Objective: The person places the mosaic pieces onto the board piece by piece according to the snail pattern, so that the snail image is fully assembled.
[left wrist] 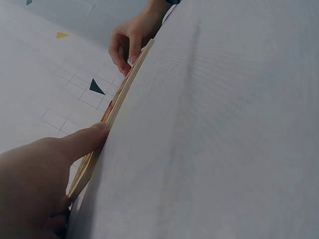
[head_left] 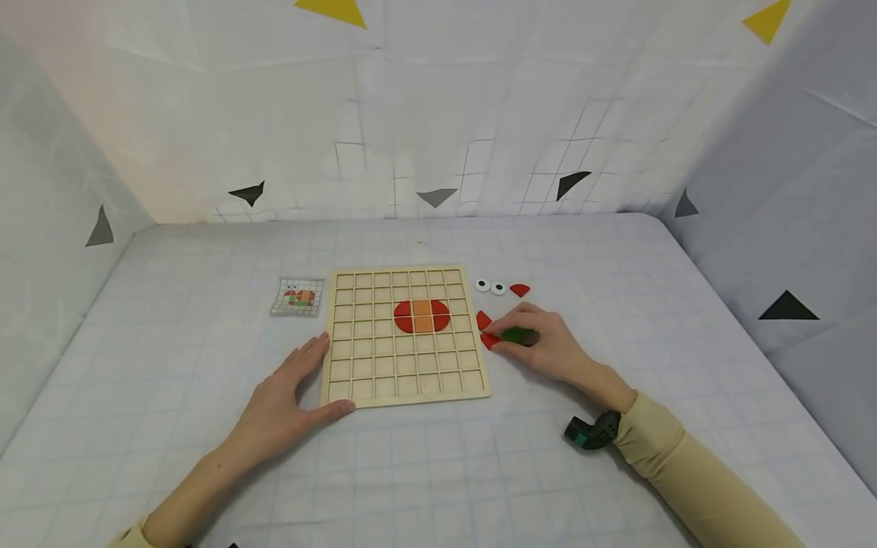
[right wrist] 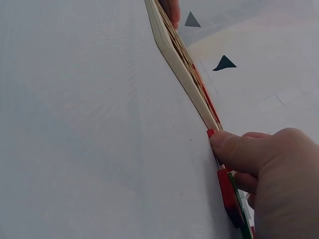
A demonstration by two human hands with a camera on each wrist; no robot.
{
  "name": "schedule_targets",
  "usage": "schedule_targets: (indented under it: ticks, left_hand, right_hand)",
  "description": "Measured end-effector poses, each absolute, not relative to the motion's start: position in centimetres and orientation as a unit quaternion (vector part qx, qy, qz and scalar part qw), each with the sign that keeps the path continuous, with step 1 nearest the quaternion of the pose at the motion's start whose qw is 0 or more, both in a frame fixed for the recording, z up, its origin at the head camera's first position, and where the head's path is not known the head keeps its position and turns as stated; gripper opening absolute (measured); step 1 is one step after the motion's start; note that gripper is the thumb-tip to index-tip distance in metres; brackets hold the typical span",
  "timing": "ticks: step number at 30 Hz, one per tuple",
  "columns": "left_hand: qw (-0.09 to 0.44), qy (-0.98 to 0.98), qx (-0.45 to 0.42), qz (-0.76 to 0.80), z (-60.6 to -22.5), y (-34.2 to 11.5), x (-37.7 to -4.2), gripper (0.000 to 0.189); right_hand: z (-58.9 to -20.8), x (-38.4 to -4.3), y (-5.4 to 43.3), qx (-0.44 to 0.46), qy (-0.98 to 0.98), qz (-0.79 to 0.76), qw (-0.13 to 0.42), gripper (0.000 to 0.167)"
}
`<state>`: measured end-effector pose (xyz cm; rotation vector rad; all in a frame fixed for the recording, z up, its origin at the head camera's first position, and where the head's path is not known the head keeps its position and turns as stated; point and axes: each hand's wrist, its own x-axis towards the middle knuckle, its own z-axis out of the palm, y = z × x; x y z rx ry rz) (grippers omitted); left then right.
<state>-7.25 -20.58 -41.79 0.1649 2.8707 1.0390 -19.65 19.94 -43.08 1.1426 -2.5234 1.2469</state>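
Pinched red wedge: the red wedge point(head_left: 489, 340) is sitting between the right thumb and fingertips, just beside the board's right edge and well apart from the left hand.
Right hand: the right hand point(head_left: 548, 346) is pinching that wedge and arching over a green piece point(head_left: 515, 335).
Left hand: the left hand point(head_left: 277, 407) is grasping nothing; its thumb and fingers are spreading around the near-left corner, touching the edge.
Grid board: the wooden grid board point(head_left: 411, 402) is lying flat between the hands, carrying red rounded pieces point(head_left: 403, 317) on both sides of an orange block point(head_left: 423, 315).
Loose pieces: a second red wedge point(head_left: 483, 320) is lying near the right fingertips; farther off, two eye discs point(head_left: 483, 285) are resting beside a third red wedge point(head_left: 520, 290).
Picture card: the card point(head_left: 298, 297) is lying left of the board, beyond the left hand.
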Motion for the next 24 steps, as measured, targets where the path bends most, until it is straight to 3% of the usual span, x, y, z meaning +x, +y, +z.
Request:
schedule_targets:
  ticks: [16,24]
  left_hand:
    - [0.042,0.938,0.051,0.341,-41.7,-20.6,-7.1,0.104]
    - [0.041,0.937,0.054,0.342,-41.9,-20.5,-7.3,0.105]
  right_hand:
    - [-43.3,-19.8,19.8,0.368,-0.833,0.406,0.077,0.025]
    - [-42.2,-19.4,19.3,0.293,-0.862,0.402,0.094,0.025]
